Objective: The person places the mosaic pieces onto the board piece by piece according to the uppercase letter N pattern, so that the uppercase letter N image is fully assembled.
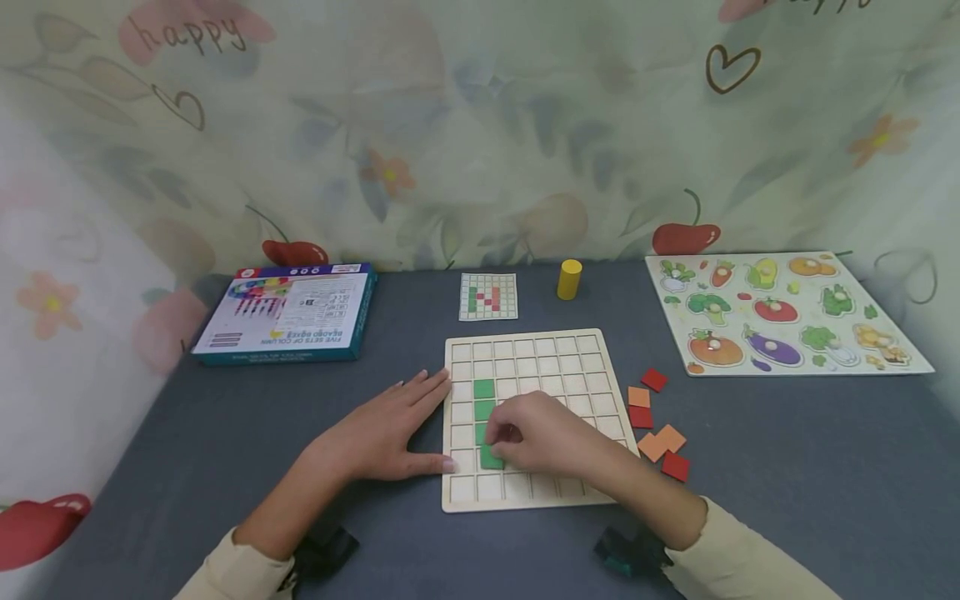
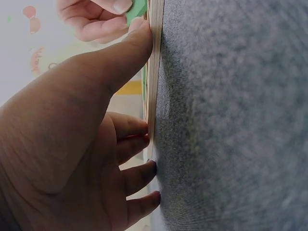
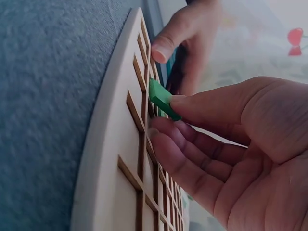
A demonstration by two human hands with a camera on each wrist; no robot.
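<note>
My right hand (image 1: 543, 433) pinches a green square tile (image 3: 161, 96) between thumb and fingers, tilted over the wooden grid board (image 1: 551, 492). That tile overlaps the second column, near the lower end, just below other green tiles (image 1: 483, 389) set in a vertical line. My left hand (image 1: 382, 429) lies with fingers spread along the board's left edge; in the left wrist view its thumb and fingertips touch the board's side (image 2: 155, 72). Part of the green column is hidden behind my right fingers in the head view.
Loose red tiles (image 1: 676, 467) and orange tiles (image 1: 639, 397) lie right of the board. Behind it are a small pattern card (image 1: 488, 315) and a yellow cylinder (image 1: 569, 280). A boxed set (image 1: 315, 321) lies at back left, a vegetable puzzle board (image 1: 750, 308) at back right.
</note>
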